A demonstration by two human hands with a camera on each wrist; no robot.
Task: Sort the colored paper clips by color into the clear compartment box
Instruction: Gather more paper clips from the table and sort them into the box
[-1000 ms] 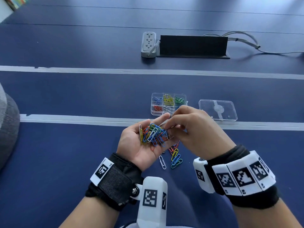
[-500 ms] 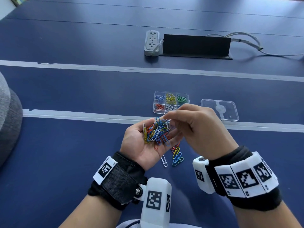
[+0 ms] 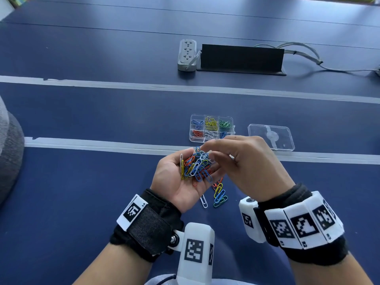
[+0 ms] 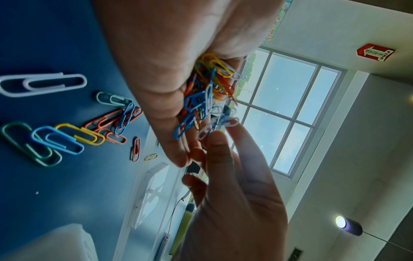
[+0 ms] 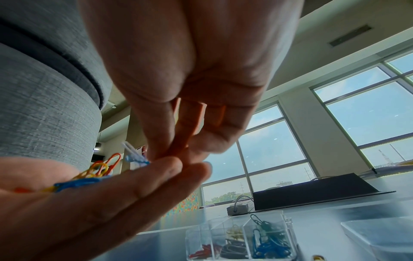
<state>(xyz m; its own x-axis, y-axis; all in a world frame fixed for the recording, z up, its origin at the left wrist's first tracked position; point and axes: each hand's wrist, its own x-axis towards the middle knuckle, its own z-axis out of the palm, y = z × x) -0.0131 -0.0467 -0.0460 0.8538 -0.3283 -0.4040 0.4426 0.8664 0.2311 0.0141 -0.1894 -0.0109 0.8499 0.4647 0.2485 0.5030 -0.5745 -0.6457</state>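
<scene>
My left hand (image 3: 174, 179) lies palm up above the blue table, fingers nearly straight, carrying a tangled pile of colored paper clips (image 3: 195, 165). My right hand (image 3: 208, 155) reaches over from the right and pinches a white clip (image 4: 225, 122) at the pile's far edge. The clear compartment box (image 3: 192, 138) stands just beyond both hands, with clips sorted by color in its cells; it is also low in the right wrist view (image 5: 192, 243). Several loose clips (image 3: 219, 194) lie on the table under the hands.
The box's clear lid (image 3: 271, 136) lies flat to the right of the box. A single white clip (image 3: 204, 201) rests by my left wrist. Far back stand a power strip (image 3: 186, 55), a black panel (image 3: 241, 57) and cables (image 3: 304, 54). A grey cushion (image 3: 8, 153) is at the left edge.
My right fingertips have moved from the pile's right side up to its far edge and now pinch a white clip. The left hand has stayed in place with the pile.
</scene>
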